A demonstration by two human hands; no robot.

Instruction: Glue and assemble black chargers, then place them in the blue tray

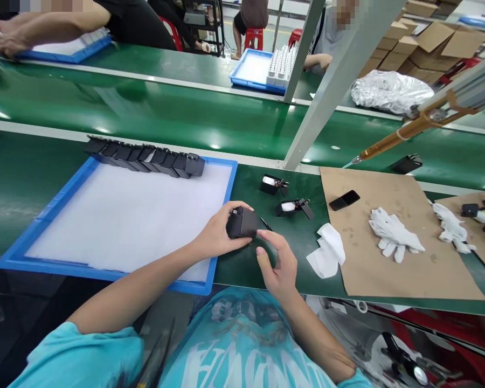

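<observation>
1. Black box [242, 222]: just right of blue tray [48, 267], within left hand [215, 233].
2. Left hand: fingers curled round box.
3. Right hand [281, 264]: farther right of tray, loosely spread, empty; forefinger near box, contact unclear.

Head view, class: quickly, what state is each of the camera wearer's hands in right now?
Left hand: closed around a black box.
Right hand: open, loosely bent, holding nothing visible; it is beside the box, contact unclear.
</observation>
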